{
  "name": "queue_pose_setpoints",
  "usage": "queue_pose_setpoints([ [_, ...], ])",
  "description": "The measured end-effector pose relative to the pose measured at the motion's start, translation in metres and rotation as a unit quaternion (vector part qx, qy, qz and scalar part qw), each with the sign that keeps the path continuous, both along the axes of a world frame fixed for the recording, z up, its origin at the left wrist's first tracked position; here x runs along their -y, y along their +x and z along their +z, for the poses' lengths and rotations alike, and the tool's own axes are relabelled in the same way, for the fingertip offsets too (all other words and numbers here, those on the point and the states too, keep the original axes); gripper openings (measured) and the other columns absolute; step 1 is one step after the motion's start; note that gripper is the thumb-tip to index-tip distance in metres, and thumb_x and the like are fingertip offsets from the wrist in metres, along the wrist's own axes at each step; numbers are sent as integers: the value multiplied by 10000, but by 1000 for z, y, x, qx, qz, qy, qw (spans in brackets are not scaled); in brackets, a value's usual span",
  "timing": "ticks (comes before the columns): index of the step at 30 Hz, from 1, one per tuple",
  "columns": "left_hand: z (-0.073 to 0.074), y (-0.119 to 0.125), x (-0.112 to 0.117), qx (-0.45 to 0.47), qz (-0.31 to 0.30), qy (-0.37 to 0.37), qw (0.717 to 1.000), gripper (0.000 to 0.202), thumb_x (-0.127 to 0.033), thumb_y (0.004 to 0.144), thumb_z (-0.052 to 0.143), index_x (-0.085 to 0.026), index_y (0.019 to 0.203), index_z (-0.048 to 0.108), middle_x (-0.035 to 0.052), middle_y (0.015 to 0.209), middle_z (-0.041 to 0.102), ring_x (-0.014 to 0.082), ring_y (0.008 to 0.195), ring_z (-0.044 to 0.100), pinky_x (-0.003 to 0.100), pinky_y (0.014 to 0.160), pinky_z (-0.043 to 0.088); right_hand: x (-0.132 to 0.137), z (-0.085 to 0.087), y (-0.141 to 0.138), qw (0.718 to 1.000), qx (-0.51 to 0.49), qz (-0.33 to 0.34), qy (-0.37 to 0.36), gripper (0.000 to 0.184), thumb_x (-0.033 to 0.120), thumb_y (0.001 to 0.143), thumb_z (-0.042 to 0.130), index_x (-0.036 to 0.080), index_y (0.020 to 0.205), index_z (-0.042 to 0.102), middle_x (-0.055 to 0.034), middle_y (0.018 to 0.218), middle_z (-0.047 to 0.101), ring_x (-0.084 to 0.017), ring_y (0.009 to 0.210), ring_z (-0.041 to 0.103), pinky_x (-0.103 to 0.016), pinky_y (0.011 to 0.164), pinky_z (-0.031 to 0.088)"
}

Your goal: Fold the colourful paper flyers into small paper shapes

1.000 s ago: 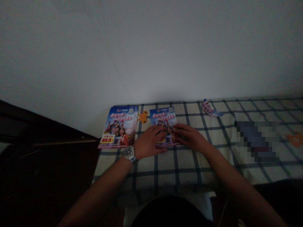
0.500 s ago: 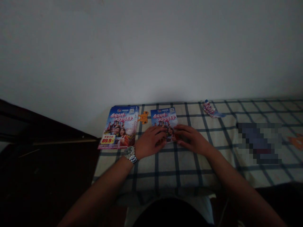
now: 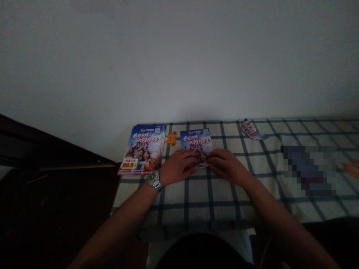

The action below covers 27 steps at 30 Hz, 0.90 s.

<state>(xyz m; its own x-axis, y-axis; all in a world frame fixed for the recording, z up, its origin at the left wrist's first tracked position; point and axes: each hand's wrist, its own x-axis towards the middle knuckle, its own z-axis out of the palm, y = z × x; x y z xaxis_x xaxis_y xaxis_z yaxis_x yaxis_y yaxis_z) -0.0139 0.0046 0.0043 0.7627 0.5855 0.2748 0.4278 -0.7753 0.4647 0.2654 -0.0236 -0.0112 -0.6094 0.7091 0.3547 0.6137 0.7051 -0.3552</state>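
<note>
A blue and pink printed flyer [image 3: 196, 140] lies on the checked cloth in front of me, with its lower part between my hands. My left hand [image 3: 181, 166] grips its lower left side, fingers bent over the paper and thumb at the near edge. At the lower right corner, my right hand [image 3: 226, 164] pinches the paper with curled fingers. A thin pale edge shows between the thumbs, where the near border is raised or turned over. The left wrist wears a metal watch [image 3: 154, 180]. Left of that hand sits a stack of matching flyers [image 3: 143, 149].
A crumpled, pleated piece of the same printed paper [image 3: 252, 130] lies at the back right. Farther right is a blurred-out dark object [image 3: 307, 170]. The checked cloth [image 3: 190, 203] covers the table, with an orange bear print [image 3: 171, 138]. A white wall [image 3: 179, 63] stands behind.
The flyer's near edge now shows a pale raised strip between my thumbs. My right-hand fingers have closed in on the corner. The view has shifted slightly.
</note>
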Motion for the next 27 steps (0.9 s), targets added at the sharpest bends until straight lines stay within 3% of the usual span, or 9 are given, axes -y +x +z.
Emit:
queue_pose_setpoints([
  [6, 3, -6, 0, 2, -27, 5, 1000, 399, -490, 919, 685, -246, 1233, 660, 73, 1416, 621, 266, 1284, 590, 488, 1088, 462, 3, 2, 0, 1000, 8, -11, 16, 142, 267, 1000, 582, 240, 1103, 677, -97, 1209, 697, -269, 1103, 648, -460, 911, 509],
  [11, 0, -8, -1, -1, -17, -17, 1000, 273, -351, 1023, 543, -241, 1242, 663, 50, 1356, 659, 216, 1233, 623, 399, 1059, 498, 5, 3, 0, 1000, -16, -19, -9, 143, 267, 997, 581, 240, 1109, 665, -95, 1167, 706, -260, 1080, 660, -441, 913, 522],
  [17, -2, -5, 3, -10, 17, -48, 999, 304, -358, 1057, 469, -249, 1281, 644, 39, 1224, 706, 199, 1083, 682, 357, 932, 562, 7, 8, -2, 993, -74, -43, -77, 124, 306, 1033, 526, 241, 1050, 630, -74, 1023, 707, -217, 919, 673, -366, 806, 543],
  [23, -7, 0, 5, 18, 62, -54, 996, 289, -345, 1052, 477, -243, 1275, 630, 55, 1276, 662, 200, 1087, 676, 375, 955, 573, 4, 2, -3, 988, -99, -66, -99, 157, 358, 1034, 521, 247, 1034, 632, -64, 957, 700, -212, 858, 675, -352, 746, 545],
  [27, -9, 1, 2, 40, 52, -46, 997, 280, -283, 1035, 498, -230, 1281, 621, 72, 1310, 627, 200, 1152, 640, 377, 1003, 554, 0, -4, -4, 987, -99, -78, -99, 160, 366, 1025, 541, 245, 1037, 644, -69, 980, 696, -214, 879, 681, -342, 747, 550],
])
